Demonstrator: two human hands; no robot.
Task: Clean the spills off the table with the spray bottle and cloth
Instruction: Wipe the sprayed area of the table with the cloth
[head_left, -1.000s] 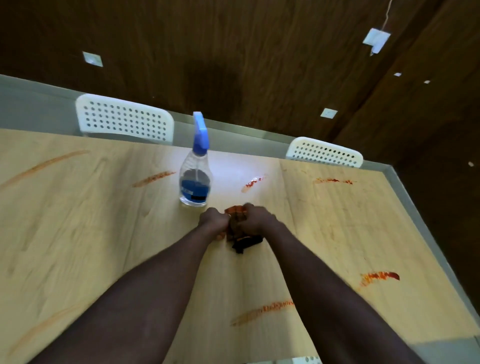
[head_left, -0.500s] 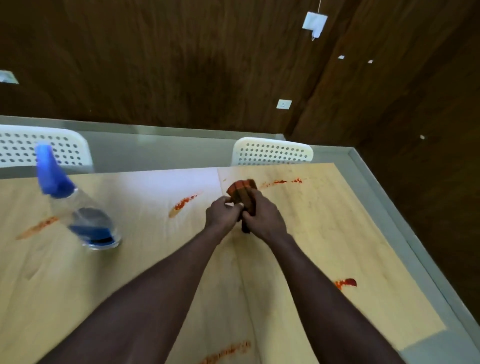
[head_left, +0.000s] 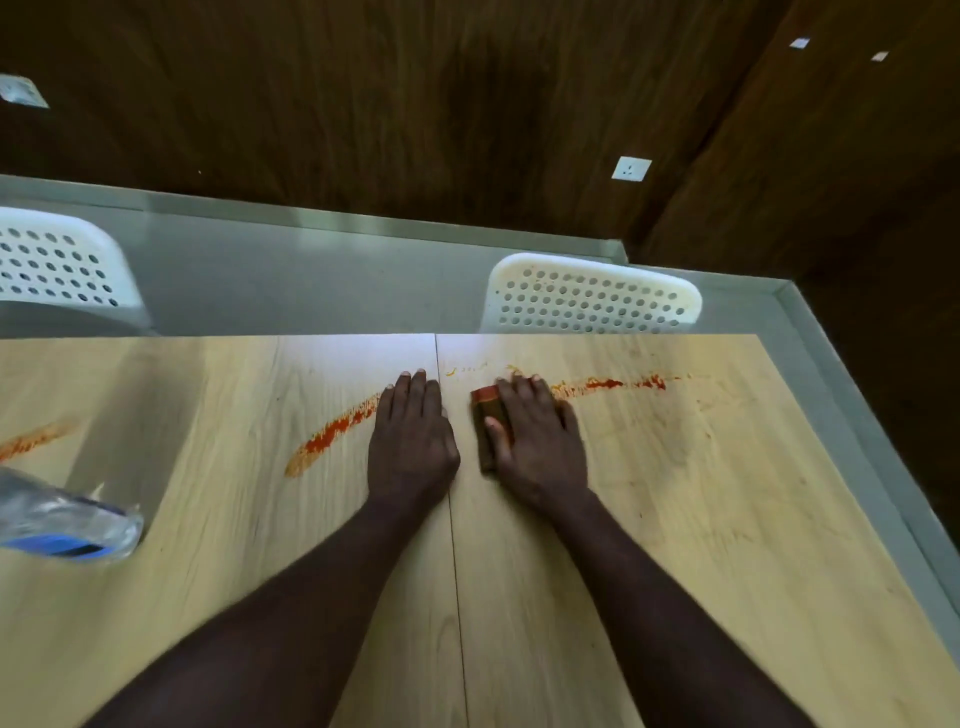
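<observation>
My right hand (head_left: 535, 436) lies flat on a folded brown and red cloth (head_left: 485, 415), pressing it onto the light wood table (head_left: 675, 519) near the far edge. Only the cloth's left strip shows from under the hand. A red streak (head_left: 618, 384) runs from my fingertips to the right. My left hand (head_left: 413, 436) rests flat on the table beside it, fingers straight, at the end of another red smear (head_left: 332, 436). The spray bottle (head_left: 62, 525), clear with blue liquid, stands blurred at the left edge of view, its top cut off.
Two white perforated chair backs (head_left: 592, 299) (head_left: 57, 270) stand behind the table's far edge. A faint orange smear (head_left: 36, 439) lies at the far left. The table's right edge (head_left: 852, 499) borders a grey floor strip, with dark wood walls beyond.
Both hands held the bunched cloth together before; now they have parted and lie flat, the right pressing the cloth near the far edge. My view swung right, so the bottle slid to the left edge.
</observation>
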